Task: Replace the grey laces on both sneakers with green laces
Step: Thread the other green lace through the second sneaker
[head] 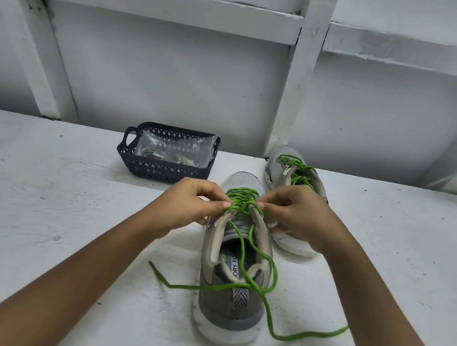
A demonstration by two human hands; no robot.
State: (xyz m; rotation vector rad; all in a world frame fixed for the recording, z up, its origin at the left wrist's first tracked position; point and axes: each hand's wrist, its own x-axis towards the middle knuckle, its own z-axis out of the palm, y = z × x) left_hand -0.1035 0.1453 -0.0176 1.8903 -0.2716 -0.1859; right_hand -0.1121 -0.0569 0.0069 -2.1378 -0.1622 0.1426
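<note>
A grey sneaker (228, 303) stands in front of me, heel toward me, threaded with a green lace (242, 201). My left hand (189, 211) pinches the lace at the shoe's left eyelet row. On the right eyelet row my right hand (295, 215) pinches the same lace. Both loose lace ends trail over the heel onto the table, one to the left (172, 284), one to the right (312, 335). A second grey sneaker (290, 170) with green lacing lies behind my right hand, partly hidden by it.
A dark plastic basket (162, 170) stands at the back left of the shoes, holding a clear bag and what look like grey laces. The white table (53, 206) ends at a white wall with beams (301, 74).
</note>
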